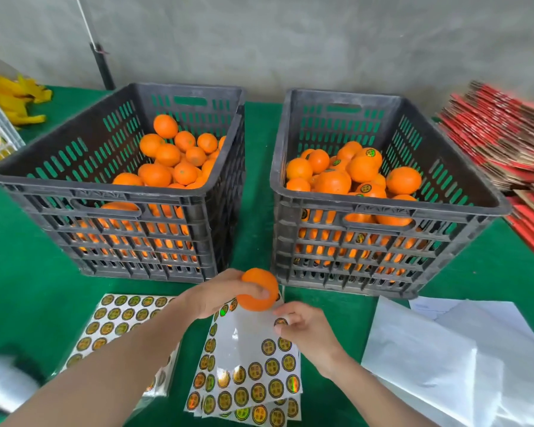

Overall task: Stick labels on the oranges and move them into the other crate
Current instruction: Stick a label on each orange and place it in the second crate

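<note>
As right hand pinches round label, smooth orange

This looks like a fruit packing shed rather than a home. A table covered in green cloth stands against a bare grey concrete wall. The left crate and the right crate, both black plastic, stand side by side, and each holds loose oranges in bulk. Label sheets lie along the near edge, with white backing sheets toward the near right corner. Flattened red cardboard boxes are heaped along the right edge, and yellow packing material lies at the far left corner.
</note>
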The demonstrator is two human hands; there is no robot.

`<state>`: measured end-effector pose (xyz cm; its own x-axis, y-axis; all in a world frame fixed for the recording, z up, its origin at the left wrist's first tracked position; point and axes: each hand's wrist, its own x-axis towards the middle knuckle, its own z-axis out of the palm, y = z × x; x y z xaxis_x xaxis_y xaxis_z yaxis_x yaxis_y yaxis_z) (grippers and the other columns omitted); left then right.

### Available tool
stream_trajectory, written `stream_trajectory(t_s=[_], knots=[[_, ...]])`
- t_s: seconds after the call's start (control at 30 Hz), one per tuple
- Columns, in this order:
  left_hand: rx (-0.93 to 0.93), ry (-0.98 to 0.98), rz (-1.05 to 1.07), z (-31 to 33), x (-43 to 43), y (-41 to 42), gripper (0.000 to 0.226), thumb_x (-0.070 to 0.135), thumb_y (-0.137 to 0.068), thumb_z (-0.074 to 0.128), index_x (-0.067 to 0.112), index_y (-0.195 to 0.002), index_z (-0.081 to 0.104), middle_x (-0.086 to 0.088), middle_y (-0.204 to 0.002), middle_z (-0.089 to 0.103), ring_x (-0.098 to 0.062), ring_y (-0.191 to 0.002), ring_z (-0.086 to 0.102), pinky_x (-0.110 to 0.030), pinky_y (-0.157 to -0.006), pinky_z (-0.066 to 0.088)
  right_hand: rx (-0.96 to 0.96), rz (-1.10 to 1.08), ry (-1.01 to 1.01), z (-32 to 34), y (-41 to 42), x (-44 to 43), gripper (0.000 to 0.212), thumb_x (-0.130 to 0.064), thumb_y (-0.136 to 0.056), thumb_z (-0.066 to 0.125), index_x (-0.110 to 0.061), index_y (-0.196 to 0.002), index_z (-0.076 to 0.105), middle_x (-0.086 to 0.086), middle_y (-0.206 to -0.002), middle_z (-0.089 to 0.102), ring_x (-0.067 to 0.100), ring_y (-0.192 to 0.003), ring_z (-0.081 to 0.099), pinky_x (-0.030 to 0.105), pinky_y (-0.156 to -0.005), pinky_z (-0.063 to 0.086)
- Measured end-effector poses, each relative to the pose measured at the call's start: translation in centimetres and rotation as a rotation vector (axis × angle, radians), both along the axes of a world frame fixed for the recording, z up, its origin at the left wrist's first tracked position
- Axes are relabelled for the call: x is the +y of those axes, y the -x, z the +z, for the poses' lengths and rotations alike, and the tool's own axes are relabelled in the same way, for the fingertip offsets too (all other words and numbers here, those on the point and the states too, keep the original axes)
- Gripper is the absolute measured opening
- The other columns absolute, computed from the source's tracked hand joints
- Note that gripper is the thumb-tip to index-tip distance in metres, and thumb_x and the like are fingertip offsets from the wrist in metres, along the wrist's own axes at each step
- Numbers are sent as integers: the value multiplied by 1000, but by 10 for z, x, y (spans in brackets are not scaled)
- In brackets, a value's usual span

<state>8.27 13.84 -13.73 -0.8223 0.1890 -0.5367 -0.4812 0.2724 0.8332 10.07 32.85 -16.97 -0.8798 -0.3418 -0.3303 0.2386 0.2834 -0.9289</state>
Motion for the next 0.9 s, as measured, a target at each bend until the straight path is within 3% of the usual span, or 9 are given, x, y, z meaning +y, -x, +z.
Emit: stream_trajectory(t_s=[0.13,0.3,0.43,0.53,0.6,0.67,0.77,0.9], knots=[[1,9,-42,-1,-1,3,71,47,-44,77,9,-104,65,-11,-109,68,-23,-101,62,-35,-94,45,34,-66,20,-2,-4,-1,26,5,-77,69,-19,-84,67,-10,-62,66,-2,-54,58,10,-58,46],[-29,2,-72,-2,-6,5,70,43,-48,79,9,-106,59,-8,-108,68,-20,-100,64,-30,-92,48,73,-111,51,-6,-8,-2,22,2,-76,71,-19,-72,71,-8,-69,71,2,-68,64,12,-66,48],[9,38,-104,-3,-10,6,74,45,-48,76,5,-109,63,-12,-112,68,-27,-108,61,-37,-100,44,118,-165,86,-8,-13,0,24,1,-75,73,-21,-66,73,-4,-103,62,0,-96,58,13,-79,45],[46,15,-137,-3,-14,4,52,35,-55,76,21,-103,62,0,-102,69,-9,-91,67,-20,-80,53,135,-251,139,-1,-12,3,25,3,-75,72,-20,-66,73,0,-95,64,6,-89,60,18,-79,48],[56,-68,-109,-2,-14,2,51,29,-56,77,25,-104,59,3,-102,68,-10,-93,66,-19,-77,51,103,-272,185,8,-10,3,25,3,-79,69,-20,-70,73,0,-82,70,4,-75,63,14,-69,48],[45,-248,-4,-5,-14,-2,74,30,-45,87,17,-112,59,-4,-106,69,-21,-100,65,-29,-84,52,88,-276,234,19,-8,2,21,2,-82,65,-17,-76,72,-2,-76,72,3,-70,64,11,-65,48],[-40,-538,163,-8,-10,-6,101,38,-26,95,13,-116,58,-8,-100,71,-24,-89,68,-33,-74,55,126,-253,271,37,-4,-4,19,0,-84,63,-17,-78,71,-3,-74,72,4,-70,64,12,-66,48],[-140,-707,260,-2,3,-12,100,53,-36,91,13,-121,55,-13,-98,69,-26,-79,66,-33,-61,54,231,-160,224,58,-1,-15,26,-2,-83,65,-26,-75,70,-8,-75,70,2,-71,61,13,-69,49]])
